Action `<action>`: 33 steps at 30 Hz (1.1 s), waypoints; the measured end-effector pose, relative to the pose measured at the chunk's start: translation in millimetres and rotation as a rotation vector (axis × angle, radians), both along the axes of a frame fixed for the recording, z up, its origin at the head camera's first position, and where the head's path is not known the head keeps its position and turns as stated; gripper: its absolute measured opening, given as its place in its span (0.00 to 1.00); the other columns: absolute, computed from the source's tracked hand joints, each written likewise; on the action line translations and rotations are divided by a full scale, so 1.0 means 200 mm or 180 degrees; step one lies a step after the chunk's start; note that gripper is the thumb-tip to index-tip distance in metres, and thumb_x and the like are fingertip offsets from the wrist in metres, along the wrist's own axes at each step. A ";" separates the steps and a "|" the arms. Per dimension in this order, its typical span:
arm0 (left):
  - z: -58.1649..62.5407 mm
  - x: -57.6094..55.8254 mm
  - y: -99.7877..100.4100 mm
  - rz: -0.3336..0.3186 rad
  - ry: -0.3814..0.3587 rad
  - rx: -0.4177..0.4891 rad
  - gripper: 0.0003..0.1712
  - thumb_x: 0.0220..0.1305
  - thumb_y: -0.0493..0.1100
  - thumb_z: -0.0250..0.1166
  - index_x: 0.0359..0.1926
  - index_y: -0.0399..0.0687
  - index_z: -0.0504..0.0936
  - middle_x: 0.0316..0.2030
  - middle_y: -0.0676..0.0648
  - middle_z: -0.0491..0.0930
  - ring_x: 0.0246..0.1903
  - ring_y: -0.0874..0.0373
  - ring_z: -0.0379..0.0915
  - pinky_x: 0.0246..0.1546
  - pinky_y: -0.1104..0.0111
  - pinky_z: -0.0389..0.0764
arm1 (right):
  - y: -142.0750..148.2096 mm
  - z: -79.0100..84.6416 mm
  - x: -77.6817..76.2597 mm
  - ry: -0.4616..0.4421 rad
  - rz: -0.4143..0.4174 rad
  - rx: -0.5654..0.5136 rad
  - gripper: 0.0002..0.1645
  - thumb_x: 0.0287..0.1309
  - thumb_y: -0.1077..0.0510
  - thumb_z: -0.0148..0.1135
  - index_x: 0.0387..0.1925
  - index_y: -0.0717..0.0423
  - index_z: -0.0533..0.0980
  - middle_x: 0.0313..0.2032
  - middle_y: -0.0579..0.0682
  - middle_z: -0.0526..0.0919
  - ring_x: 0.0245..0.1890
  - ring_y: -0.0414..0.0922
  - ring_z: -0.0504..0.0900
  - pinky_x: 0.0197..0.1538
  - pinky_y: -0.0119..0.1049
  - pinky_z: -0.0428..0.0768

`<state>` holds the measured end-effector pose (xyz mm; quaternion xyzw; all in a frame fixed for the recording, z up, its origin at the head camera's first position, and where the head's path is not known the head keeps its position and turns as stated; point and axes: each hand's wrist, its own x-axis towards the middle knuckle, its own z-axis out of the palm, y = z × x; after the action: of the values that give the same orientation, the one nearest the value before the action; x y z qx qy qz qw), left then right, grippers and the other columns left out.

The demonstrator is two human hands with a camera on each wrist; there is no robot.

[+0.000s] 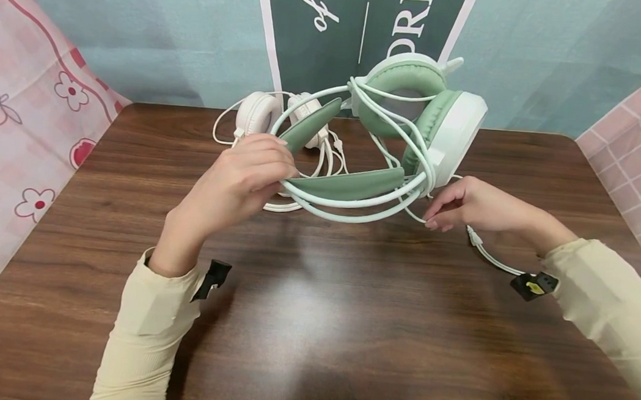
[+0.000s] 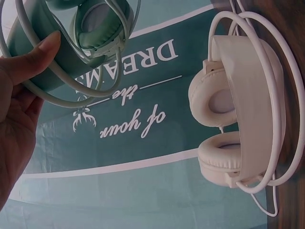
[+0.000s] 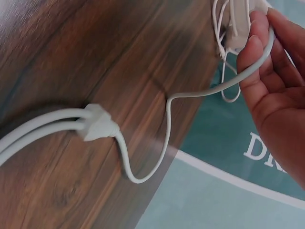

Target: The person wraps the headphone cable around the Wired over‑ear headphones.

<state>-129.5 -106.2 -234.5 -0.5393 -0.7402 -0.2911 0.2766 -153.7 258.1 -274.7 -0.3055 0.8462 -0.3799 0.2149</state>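
My left hand (image 1: 239, 180) grips the headband of a green and white headset (image 1: 343, 186), holding it tilted above the table. Its two ear cups (image 1: 451, 134) hang to the right, with green cushions. A pale cable (image 1: 383, 112) is looped around the headband and cups. Below the cups, my right hand (image 1: 477, 206) pinches a stretch of that cable between thumb and fingers. In the right wrist view, the cable runs from the fingers to a white splitter (image 3: 97, 123), where it divides into two strands.
A white headset (image 2: 252, 105) with its cable bundled stands at the back of the brown wooden table (image 1: 302, 321). Behind it hangs a blue cloth with a dark green lettered panel (image 1: 335, 48). Pink patterned cloths (image 1: 23, 102) flank the table on both sides.
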 end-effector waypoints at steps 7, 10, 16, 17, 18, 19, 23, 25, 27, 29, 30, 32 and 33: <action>-0.01 -0.01 0.03 -0.0042 0.0022 -0.0009 0.12 0.50 0.20 0.54 0.26 0.37 0.77 0.27 0.45 0.77 0.34 0.51 0.73 0.51 0.64 0.68 | -0.04 0.01 0.03 -0.0014 0.0142 -0.0048 0.06 0.49 0.67 0.64 0.30 0.67 0.81 0.27 0.47 0.83 0.25 0.42 0.81 0.28 0.34 0.80; -0.02 -0.01 0.03 -0.0029 0.0022 -0.0011 0.12 0.50 0.20 0.54 0.26 0.37 0.77 0.27 0.45 0.78 0.34 0.51 0.73 0.52 0.64 0.68 | -0.06 0.02 0.04 -0.0005 0.0156 0.0002 0.06 0.49 0.66 0.64 0.30 0.66 0.81 0.25 0.48 0.82 0.24 0.40 0.80 0.27 0.34 0.80; -0.02 -0.02 0.05 -0.0058 -0.0009 0.0018 0.13 0.49 0.19 0.53 0.27 0.37 0.77 0.28 0.45 0.78 0.36 0.51 0.73 0.52 0.63 0.68 | -0.07 0.00 0.04 -0.0226 0.0057 0.0069 0.05 0.50 0.66 0.63 0.30 0.65 0.81 0.25 0.48 0.82 0.25 0.40 0.79 0.29 0.36 0.80; -0.02 -0.02 0.05 -0.0075 -0.0018 0.0026 0.13 0.48 0.19 0.53 0.27 0.37 0.77 0.28 0.45 0.78 0.36 0.51 0.73 0.51 0.63 0.68 | -0.08 0.00 0.04 -0.0264 0.0013 0.0108 0.05 0.50 0.65 0.63 0.30 0.64 0.81 0.25 0.48 0.82 0.25 0.40 0.79 0.30 0.36 0.80; -0.03 -0.02 0.05 -0.0094 -0.0025 0.0036 0.13 0.48 0.19 0.52 0.27 0.37 0.77 0.28 0.45 0.78 0.36 0.51 0.73 0.51 0.63 0.68 | -0.08 -0.01 0.05 -0.0283 -0.0023 0.0152 0.05 0.50 0.64 0.64 0.30 0.63 0.81 0.25 0.48 0.82 0.24 0.39 0.79 0.30 0.36 0.80; -0.03 -0.02 0.05 -0.0115 -0.0037 0.0053 0.13 0.47 0.19 0.52 0.27 0.36 0.77 0.28 0.44 0.78 0.36 0.50 0.73 0.51 0.63 0.68 | -0.08 -0.01 0.05 -0.0293 -0.0044 0.0183 0.05 0.50 0.63 0.64 0.30 0.62 0.81 0.25 0.49 0.82 0.24 0.39 0.78 0.29 0.36 0.80; -0.02 -0.02 0.06 -0.0172 -0.0062 0.0083 0.14 0.46 0.18 0.52 0.27 0.37 0.77 0.28 0.45 0.78 0.36 0.51 0.73 0.51 0.62 0.68 | -0.09 -0.03 0.05 -0.0344 -0.0140 0.0244 0.04 0.49 0.62 0.65 0.29 0.59 0.81 0.24 0.48 0.82 0.22 0.37 0.77 0.28 0.35 0.79; -0.02 -0.02 0.07 -0.0180 -0.0069 0.0085 0.14 0.46 0.19 0.52 0.27 0.37 0.77 0.28 0.45 0.78 0.36 0.51 0.73 0.51 0.62 0.68 | -0.09 -0.04 0.04 -0.0403 -0.0183 0.0250 0.03 0.49 0.63 0.65 0.28 0.60 0.81 0.24 0.50 0.81 0.21 0.38 0.76 0.27 0.34 0.78; -0.02 -0.02 0.07 -0.0174 -0.0072 0.0078 0.14 0.46 0.19 0.52 0.26 0.38 0.77 0.28 0.45 0.78 0.36 0.51 0.73 0.50 0.63 0.68 | -0.08 -0.04 0.04 -0.0422 -0.0245 0.0335 0.04 0.48 0.63 0.65 0.28 0.60 0.81 0.23 0.50 0.81 0.21 0.37 0.75 0.26 0.32 0.77; -0.02 -0.02 0.07 -0.0172 -0.0081 0.0081 0.14 0.46 0.18 0.52 0.26 0.38 0.77 0.28 0.45 0.78 0.36 0.51 0.73 0.50 0.63 0.68 | -0.07 -0.04 0.03 -0.0418 -0.0285 0.0442 0.04 0.48 0.63 0.65 0.29 0.60 0.81 0.23 0.50 0.81 0.21 0.37 0.75 0.26 0.32 0.77; -0.02 -0.02 0.07 -0.0169 -0.0083 0.0085 0.14 0.46 0.18 0.51 0.26 0.37 0.77 0.28 0.45 0.78 0.36 0.51 0.73 0.50 0.63 0.68 | -0.07 -0.04 0.03 -0.0406 -0.0286 0.0491 0.04 0.48 0.63 0.65 0.29 0.60 0.81 0.23 0.50 0.81 0.21 0.37 0.75 0.27 0.32 0.77; -0.02 -0.02 0.07 -0.0174 -0.0093 0.0103 0.14 0.46 0.18 0.52 0.27 0.37 0.77 0.28 0.45 0.78 0.36 0.51 0.73 0.50 0.63 0.68 | -0.06 -0.04 0.02 -0.0332 -0.0214 0.0500 0.03 0.48 0.64 0.65 0.28 0.60 0.81 0.23 0.49 0.80 0.21 0.36 0.75 0.26 0.33 0.77; -0.01 -0.02 0.07 -0.0177 -0.0100 0.0113 0.14 0.46 0.18 0.52 0.27 0.37 0.77 0.28 0.45 0.78 0.36 0.51 0.73 0.50 0.63 0.68 | -0.06 -0.05 0.01 -0.0305 -0.0167 0.0467 0.03 0.48 0.65 0.64 0.28 0.61 0.81 0.23 0.49 0.80 0.20 0.37 0.74 0.26 0.33 0.78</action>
<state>-132.7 -92.0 -237.3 -0.5500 -0.7238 -0.3203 0.2663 -151.0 246.8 -283.8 -0.2482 0.8683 -0.3365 0.2668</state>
